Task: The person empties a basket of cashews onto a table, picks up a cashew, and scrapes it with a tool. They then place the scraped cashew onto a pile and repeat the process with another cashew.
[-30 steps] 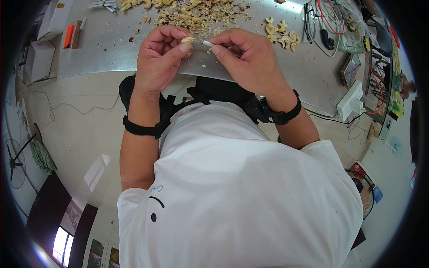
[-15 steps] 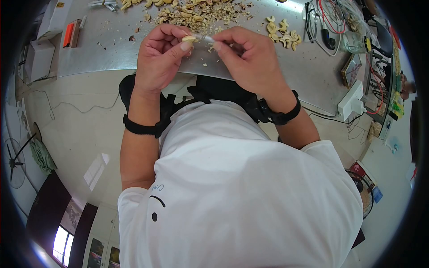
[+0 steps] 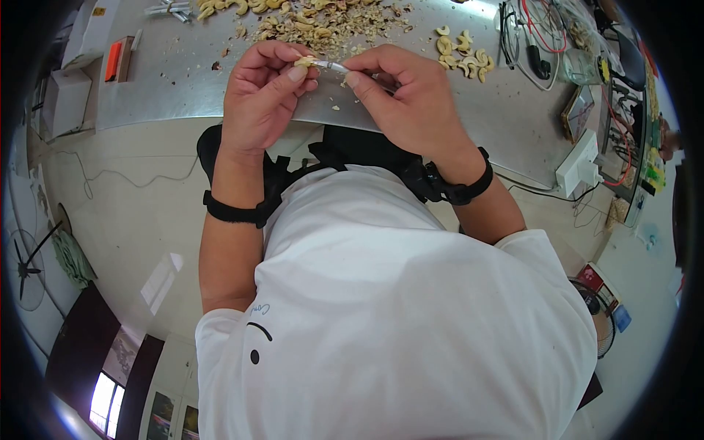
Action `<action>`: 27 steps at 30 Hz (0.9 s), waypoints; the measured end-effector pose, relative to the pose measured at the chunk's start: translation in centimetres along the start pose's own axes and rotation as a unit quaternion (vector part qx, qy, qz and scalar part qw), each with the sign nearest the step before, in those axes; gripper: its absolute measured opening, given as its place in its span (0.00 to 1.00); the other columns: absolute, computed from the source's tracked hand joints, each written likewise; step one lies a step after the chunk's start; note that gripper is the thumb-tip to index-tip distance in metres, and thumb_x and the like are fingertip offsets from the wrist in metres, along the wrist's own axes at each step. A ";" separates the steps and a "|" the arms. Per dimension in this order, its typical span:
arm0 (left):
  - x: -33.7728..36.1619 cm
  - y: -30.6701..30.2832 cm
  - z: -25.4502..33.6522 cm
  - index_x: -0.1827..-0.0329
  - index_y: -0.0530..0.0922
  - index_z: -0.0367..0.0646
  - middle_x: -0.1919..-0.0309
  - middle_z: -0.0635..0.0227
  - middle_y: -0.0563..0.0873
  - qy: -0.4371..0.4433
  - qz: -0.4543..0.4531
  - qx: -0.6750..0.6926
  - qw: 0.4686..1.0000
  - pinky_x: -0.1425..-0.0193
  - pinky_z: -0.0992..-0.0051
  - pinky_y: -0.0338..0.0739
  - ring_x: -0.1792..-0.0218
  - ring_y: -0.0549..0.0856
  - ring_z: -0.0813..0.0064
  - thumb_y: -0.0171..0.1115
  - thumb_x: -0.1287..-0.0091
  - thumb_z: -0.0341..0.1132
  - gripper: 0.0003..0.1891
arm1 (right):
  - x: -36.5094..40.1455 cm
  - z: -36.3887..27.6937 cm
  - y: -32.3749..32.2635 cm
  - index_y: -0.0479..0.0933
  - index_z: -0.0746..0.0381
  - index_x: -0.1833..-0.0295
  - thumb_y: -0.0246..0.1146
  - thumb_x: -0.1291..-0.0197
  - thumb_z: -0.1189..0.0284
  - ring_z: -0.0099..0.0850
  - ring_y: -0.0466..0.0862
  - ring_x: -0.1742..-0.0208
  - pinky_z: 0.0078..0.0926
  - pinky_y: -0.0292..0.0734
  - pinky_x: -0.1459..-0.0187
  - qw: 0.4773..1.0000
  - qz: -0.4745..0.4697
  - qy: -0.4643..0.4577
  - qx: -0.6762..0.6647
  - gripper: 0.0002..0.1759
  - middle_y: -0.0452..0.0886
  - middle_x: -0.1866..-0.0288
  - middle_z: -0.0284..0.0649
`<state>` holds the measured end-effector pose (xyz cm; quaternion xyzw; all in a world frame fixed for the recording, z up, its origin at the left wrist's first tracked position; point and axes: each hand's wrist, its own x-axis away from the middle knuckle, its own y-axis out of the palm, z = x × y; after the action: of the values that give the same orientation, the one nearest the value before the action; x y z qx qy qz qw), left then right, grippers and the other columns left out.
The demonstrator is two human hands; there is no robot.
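A pale cashew nut (image 3: pixel 305 62) is pinched between the thumb and fingers of my left hand (image 3: pixel 265 92). My right hand (image 3: pixel 407 92) grips a small metal-bladed knife (image 3: pixel 332 66), its tip right at the nut. Most of the knife's handle is hidden inside my fingers. Beyond both hands, a heap of cashew skins and fragments (image 3: pixel 323 26) spreads over the metal table (image 3: pixel 169 88). To the right of my right hand lies a group of cashews (image 3: pixel 466 55); more whole cashews (image 3: pixel 253 6) sit at the far left of the heap.
An orange-and-brown block (image 3: pixel 117 60) and several silvery sticks (image 3: pixel 170 9) lie on the left of the table. Tangled cables (image 3: pixel 539 44), a glass jar (image 3: pixel 579 70) and a white power strip (image 3: pixel 577 165) occupy its right side. The table's front edge runs just below my hands.
The knife has shifted slightly left, its blade now over the cashew, and the nut has turned a little in my left fingers. Both hands otherwise stay in nearly the same place.
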<state>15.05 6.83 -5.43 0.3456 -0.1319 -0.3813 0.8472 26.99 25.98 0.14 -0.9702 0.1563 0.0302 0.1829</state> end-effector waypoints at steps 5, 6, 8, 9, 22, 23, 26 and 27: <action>0.1 0.3 0.2 0.45 0.78 0.38 0.42 0.56 0.82 -0.006 0.004 0.006 1.000 0.43 0.71 0.85 0.48 0.87 0.68 0.57 0.24 0.18 0.09 | -0.1 -0.1 -0.1 0.87 0.63 0.56 0.70 0.37 0.73 0.33 0.85 0.71 0.28 0.79 0.67 1.000 0.000 -0.002 0.007 0.07 0.88 0.68 0.43; 0.0 0.4 0.2 0.45 0.78 0.38 0.43 0.57 0.83 -0.003 0.004 0.010 1.000 0.43 0.71 0.86 0.48 0.88 0.69 0.59 0.25 0.18 0.09 | -0.1 -0.1 -0.1 0.87 0.63 0.56 0.70 0.37 0.74 0.33 0.86 0.71 0.28 0.79 0.67 1.000 -0.001 -0.003 0.010 0.06 0.88 0.68 0.43; 0.0 0.4 0.2 0.45 0.79 0.38 0.45 0.58 0.86 0.001 0.003 0.016 1.000 0.44 0.70 0.89 0.48 0.90 0.69 0.62 0.25 0.19 0.10 | -0.2 -0.2 -0.1 0.87 0.63 0.56 0.70 0.37 0.74 0.33 0.86 0.70 0.28 0.80 0.66 1.000 -0.004 0.000 0.011 0.06 0.88 0.68 0.43; 0.0 0.5 0.2 0.46 0.78 0.38 0.45 0.58 0.85 0.000 0.003 0.013 1.000 0.44 0.71 0.88 0.49 0.89 0.69 0.61 0.26 0.18 0.10 | -0.2 -0.3 -0.2 0.87 0.63 0.56 0.70 0.37 0.74 0.34 0.87 0.70 0.29 0.80 0.66 1.000 -0.007 0.004 0.009 0.06 0.88 0.68 0.43; -0.1 0.5 0.0 0.49 0.79 0.37 0.48 0.58 0.85 0.013 0.015 0.010 1.000 0.45 0.68 0.91 0.50 0.91 0.67 0.64 0.30 0.14 0.11 | -0.5 -0.5 -0.1 0.86 0.65 0.56 0.70 0.37 0.74 0.35 0.89 0.68 0.29 0.82 0.63 1.000 -0.024 0.012 0.014 0.06 0.89 0.66 0.44; -0.1 0.5 0.0 0.49 0.79 0.37 0.48 0.58 0.85 0.015 0.015 0.010 1.000 0.45 0.68 0.91 0.50 0.91 0.66 0.64 0.30 0.14 0.12 | -0.5 -0.5 -0.1 0.87 0.65 0.56 0.70 0.37 0.74 0.35 0.89 0.68 0.29 0.82 0.63 0.999 -0.026 0.016 0.017 0.06 0.89 0.67 0.44; -0.1 0.4 -0.2 0.49 0.79 0.37 0.48 0.58 0.85 0.021 0.015 0.007 1.000 0.44 0.67 0.91 0.50 0.91 0.66 0.64 0.30 0.13 0.12 | -0.5 -0.4 -0.1 0.87 0.65 0.56 0.70 0.37 0.74 0.34 0.89 0.68 0.29 0.82 0.63 0.999 -0.029 0.024 0.018 0.07 0.89 0.67 0.44; -0.1 0.3 -0.2 0.50 0.79 0.37 0.48 0.58 0.85 0.021 0.014 0.006 1.000 0.44 0.67 0.91 0.50 0.91 0.65 0.64 0.30 0.13 0.12 | -0.5 -0.4 -0.1 0.87 0.65 0.56 0.70 0.37 0.74 0.33 0.89 0.68 0.28 0.82 0.63 0.999 -0.029 0.024 0.014 0.07 0.89 0.67 0.44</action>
<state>15.29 7.16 -5.34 0.3564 -0.1216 -0.3612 0.8531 26.53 26.10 0.58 -0.9721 0.1329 -0.0008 0.1931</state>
